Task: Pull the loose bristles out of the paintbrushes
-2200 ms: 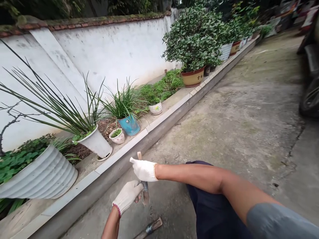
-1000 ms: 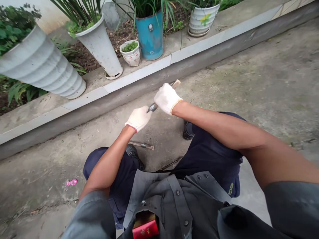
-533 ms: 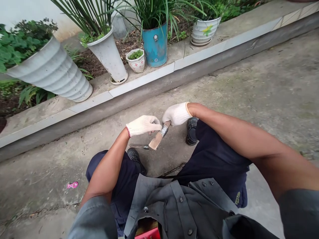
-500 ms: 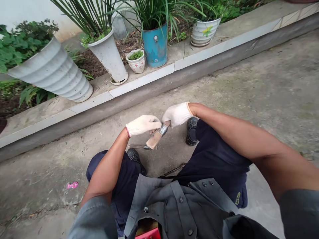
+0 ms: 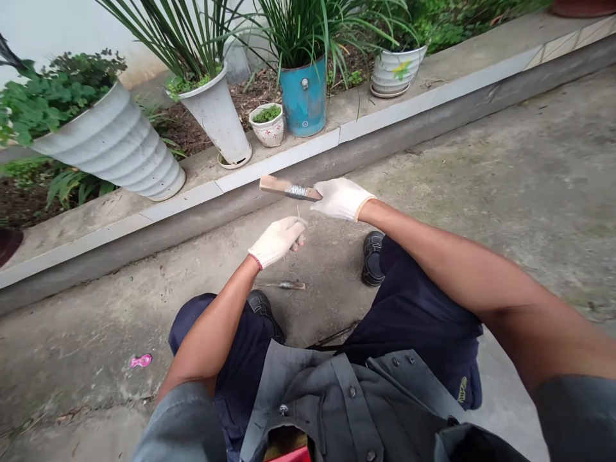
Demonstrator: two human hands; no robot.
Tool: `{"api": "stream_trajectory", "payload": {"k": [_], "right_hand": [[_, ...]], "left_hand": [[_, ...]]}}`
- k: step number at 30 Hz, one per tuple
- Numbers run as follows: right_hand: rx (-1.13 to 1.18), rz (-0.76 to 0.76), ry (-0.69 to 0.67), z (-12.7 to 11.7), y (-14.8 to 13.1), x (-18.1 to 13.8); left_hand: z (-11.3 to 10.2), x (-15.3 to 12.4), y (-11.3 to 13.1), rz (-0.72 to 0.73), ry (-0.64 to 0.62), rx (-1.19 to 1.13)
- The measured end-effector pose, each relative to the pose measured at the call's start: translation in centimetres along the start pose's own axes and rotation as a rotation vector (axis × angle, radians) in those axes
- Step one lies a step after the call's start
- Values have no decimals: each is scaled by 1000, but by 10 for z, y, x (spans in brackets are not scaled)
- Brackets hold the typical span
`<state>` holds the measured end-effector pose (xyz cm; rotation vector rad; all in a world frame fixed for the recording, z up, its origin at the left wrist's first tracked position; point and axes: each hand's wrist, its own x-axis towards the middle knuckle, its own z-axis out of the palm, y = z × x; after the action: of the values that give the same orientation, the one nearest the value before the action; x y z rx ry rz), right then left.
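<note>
My right hand (image 5: 341, 199), in a white knit glove, grips one end of a wooden block (image 5: 275, 185) with silvery wire (image 5: 297, 192) wound around its middle. The block points out to the left, nearly level. Below it, my left hand (image 5: 276, 241), gloved too, is closed in a pinch. A thin loose strand (image 5: 298, 210) runs from the winding down to its fingers. On the concrete under my hands lies another narrow piece of wood (image 5: 296, 285), also with wire wrapped around it.
Along a low tiled ledge (image 5: 279, 160) stand a ribbed white planter (image 5: 120, 147), a tall white pot (image 5: 219, 119), a small patterned pot (image 5: 269, 131), a blue bucket (image 5: 303, 102) and a white pot (image 5: 397, 69). A pink scrap (image 5: 141, 360) lies on the concrete at left.
The wire-wound block has swung up and turned from slanting downward to nearly level. My left hand has dropped away from it, and the strand between them now shows.
</note>
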<state>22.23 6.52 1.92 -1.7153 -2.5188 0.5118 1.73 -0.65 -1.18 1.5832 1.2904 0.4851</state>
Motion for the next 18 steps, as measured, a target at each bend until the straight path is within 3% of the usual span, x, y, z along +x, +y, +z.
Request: {"api": "stream_trajectory", "payload": {"k": [2, 5, 9, 13, 18], "right_hand": [[-168, 50, 33, 7, 3, 3], [-320, 77, -23, 22, 3, 7], [-432, -21, -116, 40, -7, 6], [-405, -183, -172, 39, -9, -1], [-234, -402, -478, 19, 10, -15]], "left_hand": [[5, -1, 2, -64, -38, 81], [10, 1, 1, -152, -96, 204], [1, 5, -5, -68, -81, 523], [-15, 6, -8, 63, -22, 717], [-25, -1, -2, 50, -102, 625]]}}
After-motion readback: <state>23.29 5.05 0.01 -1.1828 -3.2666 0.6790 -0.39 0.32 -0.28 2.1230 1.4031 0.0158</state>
